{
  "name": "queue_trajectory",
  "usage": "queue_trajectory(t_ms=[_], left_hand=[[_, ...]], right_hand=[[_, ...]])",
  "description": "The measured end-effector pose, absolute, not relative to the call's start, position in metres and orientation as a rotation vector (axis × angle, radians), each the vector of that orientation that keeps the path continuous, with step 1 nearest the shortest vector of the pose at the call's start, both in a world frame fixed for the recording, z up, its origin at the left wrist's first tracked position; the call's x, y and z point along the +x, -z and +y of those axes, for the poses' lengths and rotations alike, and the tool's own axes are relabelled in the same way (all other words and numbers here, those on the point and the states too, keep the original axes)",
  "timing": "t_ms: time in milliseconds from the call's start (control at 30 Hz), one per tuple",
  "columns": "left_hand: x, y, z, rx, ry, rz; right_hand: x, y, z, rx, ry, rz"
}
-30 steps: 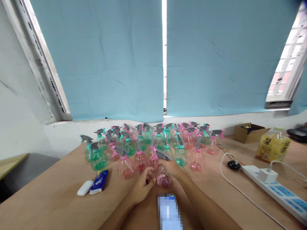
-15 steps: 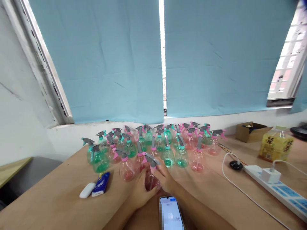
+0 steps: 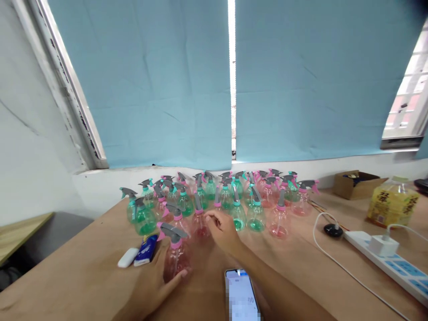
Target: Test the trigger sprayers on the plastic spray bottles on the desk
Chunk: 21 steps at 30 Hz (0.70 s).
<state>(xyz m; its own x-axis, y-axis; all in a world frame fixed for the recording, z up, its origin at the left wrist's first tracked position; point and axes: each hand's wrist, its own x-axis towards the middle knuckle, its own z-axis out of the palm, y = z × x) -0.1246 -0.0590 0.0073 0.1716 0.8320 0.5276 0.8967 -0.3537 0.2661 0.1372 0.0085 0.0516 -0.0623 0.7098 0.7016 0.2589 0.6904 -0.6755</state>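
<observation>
My left hand (image 3: 155, 274) is wrapped round the clear pink body of a spray bottle (image 3: 177, 261) at the front left, with a grey trigger head and pink collar. The bottle is upright, slightly tilted. My right hand (image 3: 224, 229) is beside another pink spray bottle (image 3: 200, 225); its fingers are loosely curled and apart, and I cannot tell whether they touch that bottle. Between and behind the two stands one more pink bottle (image 3: 183, 223), partly covered. Several green and pink spray bottles (image 3: 256, 218) stand in rows behind my hands.
A phone (image 3: 241, 292) lies at the front. To the left are a white case (image 3: 128, 257) and a blue packet (image 3: 146, 250). To the right are a black puck (image 3: 333, 230), a power strip (image 3: 388, 263) with a cable, a yellow-labelled jug (image 3: 393, 203) and a cardboard box (image 3: 351, 187).
My left hand has moved left with the pink spray bottle. My right hand has let go of that bottle and moved forward to beside another pink one. The view has shifted slightly.
</observation>
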Motion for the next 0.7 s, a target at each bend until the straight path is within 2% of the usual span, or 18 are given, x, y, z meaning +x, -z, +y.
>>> queue_trajectory(t_ms=[100, 267, 700], left_hand=[[-0.139, -0.009, -0.058, -2.271, 0.804, -1.804], [-0.151, -0.009, -0.05, -2.2, 0.837, -1.824], [-0.153, -0.02, -0.05, -2.092, 0.934, -1.973]], right_hand=[[0.113, -0.072, 0.009, -0.738, -0.521, -1.717], [0.072, -0.089, 0.006, -0.843, -0.756, -1.909], [0.061, -0.08, -0.007, -0.977, -0.535, -1.907]])
